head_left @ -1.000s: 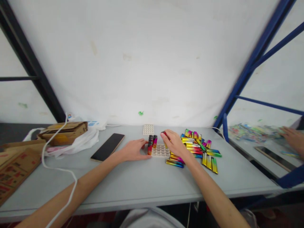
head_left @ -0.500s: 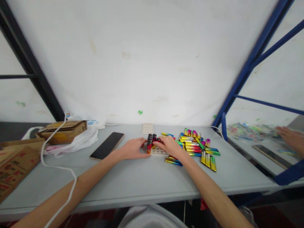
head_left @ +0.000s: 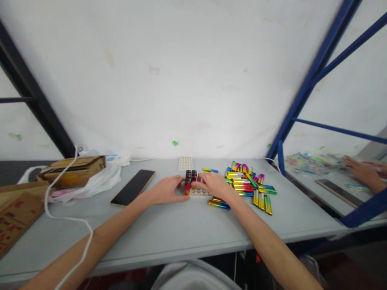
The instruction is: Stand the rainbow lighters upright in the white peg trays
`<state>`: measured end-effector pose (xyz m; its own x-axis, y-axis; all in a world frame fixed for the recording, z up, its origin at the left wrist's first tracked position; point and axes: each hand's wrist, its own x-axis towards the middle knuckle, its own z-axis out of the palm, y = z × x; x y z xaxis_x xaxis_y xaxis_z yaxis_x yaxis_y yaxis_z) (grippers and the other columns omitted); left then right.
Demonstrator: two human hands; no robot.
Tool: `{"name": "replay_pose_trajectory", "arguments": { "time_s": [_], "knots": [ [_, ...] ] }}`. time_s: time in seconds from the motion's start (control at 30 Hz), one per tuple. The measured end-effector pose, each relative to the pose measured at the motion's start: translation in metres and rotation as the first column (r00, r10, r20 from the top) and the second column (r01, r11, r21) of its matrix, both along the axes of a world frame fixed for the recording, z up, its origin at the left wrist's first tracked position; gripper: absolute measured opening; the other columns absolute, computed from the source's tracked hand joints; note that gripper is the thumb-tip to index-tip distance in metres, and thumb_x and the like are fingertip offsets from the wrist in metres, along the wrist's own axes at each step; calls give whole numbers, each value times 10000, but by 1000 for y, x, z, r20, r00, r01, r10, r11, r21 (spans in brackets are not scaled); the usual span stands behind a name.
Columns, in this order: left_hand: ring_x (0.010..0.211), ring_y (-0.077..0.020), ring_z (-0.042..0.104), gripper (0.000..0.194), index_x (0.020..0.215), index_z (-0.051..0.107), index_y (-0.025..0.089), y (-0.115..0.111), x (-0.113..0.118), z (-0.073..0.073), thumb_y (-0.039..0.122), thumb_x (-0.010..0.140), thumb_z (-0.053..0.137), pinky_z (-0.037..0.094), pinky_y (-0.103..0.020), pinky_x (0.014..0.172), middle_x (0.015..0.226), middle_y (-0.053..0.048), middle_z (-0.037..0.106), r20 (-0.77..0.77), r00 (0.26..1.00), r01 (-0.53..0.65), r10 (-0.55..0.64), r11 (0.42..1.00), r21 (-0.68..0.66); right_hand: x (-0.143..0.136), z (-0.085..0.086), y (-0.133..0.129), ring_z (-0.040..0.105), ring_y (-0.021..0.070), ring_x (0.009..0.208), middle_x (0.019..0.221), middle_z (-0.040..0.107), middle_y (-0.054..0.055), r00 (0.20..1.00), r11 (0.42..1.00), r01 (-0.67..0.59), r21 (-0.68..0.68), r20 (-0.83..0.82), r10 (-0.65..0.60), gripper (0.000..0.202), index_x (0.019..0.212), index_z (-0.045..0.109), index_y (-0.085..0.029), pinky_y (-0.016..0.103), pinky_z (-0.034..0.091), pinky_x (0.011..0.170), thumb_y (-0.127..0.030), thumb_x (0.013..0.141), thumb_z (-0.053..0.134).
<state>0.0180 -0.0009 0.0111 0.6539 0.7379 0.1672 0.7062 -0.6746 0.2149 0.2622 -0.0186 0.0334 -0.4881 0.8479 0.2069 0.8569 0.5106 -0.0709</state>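
White plastic, a flat tray of round-holed cells (head_left: 202, 193) sits on the pale grey tabletop (head_left: 169, 231), with upright glossy red lighter-like tubes with black tops (head_left: 188, 188) crowded into its left end. The left hand (head_left: 169, 189) curves around that end, thumb and fingers wide apart, the thumb tip near the foot of the closest tube; whether it presses on anything cannot be told. The right hand (head_left: 211, 182) reaches over the tray, fingers bunched narrowly beside the upright tubes; whether they grip one is hidden. Right of the tray, a loose heap of shiny gold, green, blue and magenta tubes (head_left: 242, 184) lies on its side, a few just beside the right wrist. Beyond the tray is a second, smaller-looking whitish gridded tray (head_left: 185, 163). A black-screened phone (head_left: 133, 187) lies left of the left hand; farther left, a brown cardboard box (head_left: 81, 171) stands beside a crumpled white plastic bag (head_left: 104, 180).
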Motion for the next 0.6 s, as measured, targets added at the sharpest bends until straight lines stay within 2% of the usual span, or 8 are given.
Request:
{"name": "replay_pose_trajectory", "arguments": {
  "time_s": [0.13, 0.3, 0.4, 0.6],
  "knots": [
    [908, -291, 683, 520, 1052, 633, 192, 1, -1, -2, 670, 848, 623, 510, -368, 808, 1025, -93, 703, -26, 1000, -5, 5, 1000, 16, 41, 5, 12, 695, 208, 871, 923, 754, 84, 984, 996, 80, 42, -163, -73, 456, 1022, 712, -192, 279, 451, 790, -495, 1090, 378],
    [888, -291, 677, 521, 1029, 631, 194, 2, -1, -3, 683, 850, 614, 510, -374, 780, 1002, -95, 695, -33, 999, 5, -4, 1000, 31, 89, -1, 30, 675, 225, 1033, 1123, 747, 130, 976, 994, 103, -27, -192, -106, 248, 1116, 736, -136, 322, 468, 959, -305, 1005, 593],
    [902, -306, 677, 527, 1045, 633, 190, 2, 0, -2, 678, 847, 619, 516, -393, 785, 1015, -106, 699, -28, 1000, 15, -14, 1000, 27, 95, -8, 35, 670, 263, 1118, 1208, 738, 148, 977, 991, 101, -83, -182, -114, 271, 1166, 743, -134, 377, 467, 1020, -291, 971, 641],
    [923, -293, 684, 509, 1070, 630, 202, 1, 0, 0, 663, 854, 621, 517, -375, 804, 1038, -103, 700, -30, 999, 11, -11, 1000, 13, 87, -11, 42, 726, 220, 950, 1063, 784, 120, 956, 972, 146, -184, -228, -186, 213, 1120, 750, -133, 321, 529, 886, -180, 927, 674]
  ]
}}
